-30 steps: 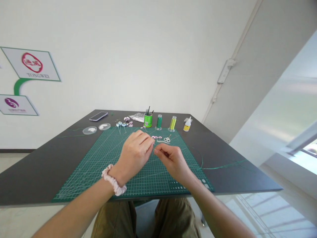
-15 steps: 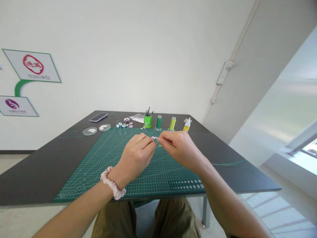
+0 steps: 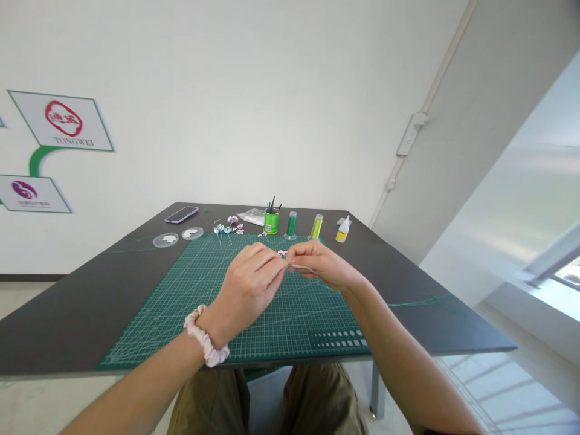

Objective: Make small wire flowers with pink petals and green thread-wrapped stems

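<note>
left hand [image 3: 254, 281] pinched closed, can't tell if on anything | right hand [image 3: 319, 264] gripping some thin pale strip [image 3: 302, 267] | both over the green mat [image 3: 190, 296]

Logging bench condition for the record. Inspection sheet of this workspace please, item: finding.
Surface: dark table with a green gridded cutting mat on it.
Job's things: thin pale strip at the right hand; pink flower pieces just beyond, partly hidden.
Clutter: phone, blue flowers, green can of tools, green spool, yellow-green spool, bottle; loose green thread at right.
Hands: right pinches the strip; left hand pinched beside it, contents too small to tell.
Cables: on table, nothing seen; socket strip on wall.
Surroundings: pale walls, TONGWEI sign at left.
</note>
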Demonstrator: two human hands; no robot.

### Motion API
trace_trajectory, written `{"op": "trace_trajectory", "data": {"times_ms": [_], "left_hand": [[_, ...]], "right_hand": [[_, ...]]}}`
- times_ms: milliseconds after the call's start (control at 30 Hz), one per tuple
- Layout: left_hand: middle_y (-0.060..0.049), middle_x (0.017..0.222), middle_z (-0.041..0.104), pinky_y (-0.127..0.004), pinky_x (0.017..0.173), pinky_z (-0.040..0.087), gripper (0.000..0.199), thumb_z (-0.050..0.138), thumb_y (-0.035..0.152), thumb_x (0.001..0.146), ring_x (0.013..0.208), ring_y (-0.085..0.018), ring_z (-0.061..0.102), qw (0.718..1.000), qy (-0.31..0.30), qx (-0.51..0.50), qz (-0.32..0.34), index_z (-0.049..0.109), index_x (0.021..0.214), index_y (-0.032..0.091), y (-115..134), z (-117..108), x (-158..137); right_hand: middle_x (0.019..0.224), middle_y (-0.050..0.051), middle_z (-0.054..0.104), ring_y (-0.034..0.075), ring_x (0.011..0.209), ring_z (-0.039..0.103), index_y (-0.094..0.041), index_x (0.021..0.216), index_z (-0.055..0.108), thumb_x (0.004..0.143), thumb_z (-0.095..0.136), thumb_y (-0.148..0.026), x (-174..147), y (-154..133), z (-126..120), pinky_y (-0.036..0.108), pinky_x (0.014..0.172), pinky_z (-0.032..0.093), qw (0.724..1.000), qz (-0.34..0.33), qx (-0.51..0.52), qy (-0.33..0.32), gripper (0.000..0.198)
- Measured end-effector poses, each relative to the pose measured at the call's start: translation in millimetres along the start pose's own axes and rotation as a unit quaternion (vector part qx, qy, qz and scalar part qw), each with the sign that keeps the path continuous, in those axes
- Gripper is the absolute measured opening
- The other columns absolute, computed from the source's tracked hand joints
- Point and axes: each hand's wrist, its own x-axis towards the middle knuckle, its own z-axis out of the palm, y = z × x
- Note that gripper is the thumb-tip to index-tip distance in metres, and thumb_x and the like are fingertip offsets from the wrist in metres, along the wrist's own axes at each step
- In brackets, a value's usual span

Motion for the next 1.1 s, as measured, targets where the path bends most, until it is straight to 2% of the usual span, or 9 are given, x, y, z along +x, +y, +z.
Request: {"op": "trace_trajectory", "data": {"times_ms": [133,300,400,467,667,767,867,967,1100], "left_hand": [[-0.003,0.073,0.064,-0.030,0.065,0.048,0.012,0.055,0.010,0.089,0.071,-0.016,0.053,1.000,0.014,0.014,-0.018,0.061,0.079,0.014,-1,1,1],[-0.003,0.072,0.063,-0.031,0.066,0.048,0.012,0.056,0.009,0.088,0.071,-0.016,0.054,0.999,0.013,0.026,-0.028,0.061,0.078,0.014,-4,6,0],[-0.004,0.072,0.063,-0.031,0.066,0.047,0.013,0.055,0.008,0.088,0.071,-0.017,0.053,0.999,0.012,0.039,-0.026,0.061,0.077,0.014,-5,9,1],[-0.004,0.071,0.063,-0.031,0.065,0.047,0.015,0.055,0.009,0.088,0.070,-0.017,0.053,0.999,0.010,0.049,-0.020,0.061,0.075,0.013,-5,10,1],[-0.006,0.071,0.063,-0.032,0.063,0.045,0.016,0.054,0.010,0.088,0.070,-0.019,0.052,0.997,-0.020,0.075,-0.004,0.061,0.074,0.013,-2,8,1],[-0.006,0.071,0.063,-0.032,0.062,0.044,0.018,0.053,0.011,0.089,0.070,-0.019,0.052,0.996,-0.024,0.081,0.006,0.061,0.073,0.013,-1,6,2],[-0.006,0.070,0.063,-0.031,0.061,0.044,0.019,0.052,0.009,0.089,0.068,-0.018,0.051,0.996,-0.019,0.085,0.014,0.060,0.072,0.013,0,5,2],[-0.005,0.070,0.063,-0.030,0.061,0.044,0.017,0.053,0.009,0.089,0.068,-0.017,0.051,0.996,-0.014,0.084,0.018,0.060,0.074,0.013,2,3,2],[-0.004,0.071,0.064,-0.029,0.061,0.044,0.016,0.052,0.010,0.090,0.068,-0.016,0.052,0.997,-0.012,0.074,0.022,0.061,0.077,0.014,3,1,1]], "right_hand": [[0.047,-0.012,0.025,0.005,0.043,0.013,-0.016,0.064,0.055,0.077,0.067,-0.040,-4,14,9,0.022,0.042,0.009,0.994,0.026,0.107,-0.018,0.029],[0.046,-0.011,0.027,0.006,0.043,0.016,-0.017,0.064,0.054,0.077,0.066,-0.040,-13,20,26,0.023,0.042,0.013,0.994,-0.002,0.107,0.032,0.029],[0.050,-0.008,0.033,0.007,0.046,0.025,-0.018,0.063,0.053,0.081,0.059,-0.036,-17,18,34,0.023,0.044,0.019,0.994,-0.050,0.014,0.096,0.026],[0.053,-0.006,0.035,0.009,0.050,0.030,-0.019,0.062,0.050,0.083,0.054,-0.032,-20,17,38,0.024,0.048,0.023,0.984,-0.080,-0.080,0.138,0.026],[0.056,-0.006,0.034,0.009,0.052,0.031,-0.019,0.062,0.042,0.090,0.045,-0.019,-30,7,46,0.024,0.052,0.023,0.912,-0.127,-0.330,0.209,0.028],[0.056,-0.005,0.036,0.009,0.051,0.032,-0.018,0.062,0.041,0.090,0.044,-0.015,-32,-2,48,0.024,0.052,0.023,0.870,-0.149,-0.411,0.227,0.029],[0.056,-0.004,0.042,0.009,0.051,0.035,-0.017,0.063,0.045,0.091,0.044,-0.016,-33,-14,46,0.026,0.053,0.022,0.842,-0.146,-0.462,0.237,0.028],[0.058,-0.002,0.048,0.010,0.053,0.039,-0.016,0.065,0.051,0.090,0.045,-0.017,-31,-25,40,0.027,0.053,0.022,0.833,-0.128,-0.486,0.231,0.025],[0.054,-0.003,0.044,0.009,0.051,0.035,-0.017,0.060,0.047,0.089,0.048,-0.019,-23,-34,30,0.028,0.053,0.020,0.848,-0.101,-0.484,0.191,0.030]]}}
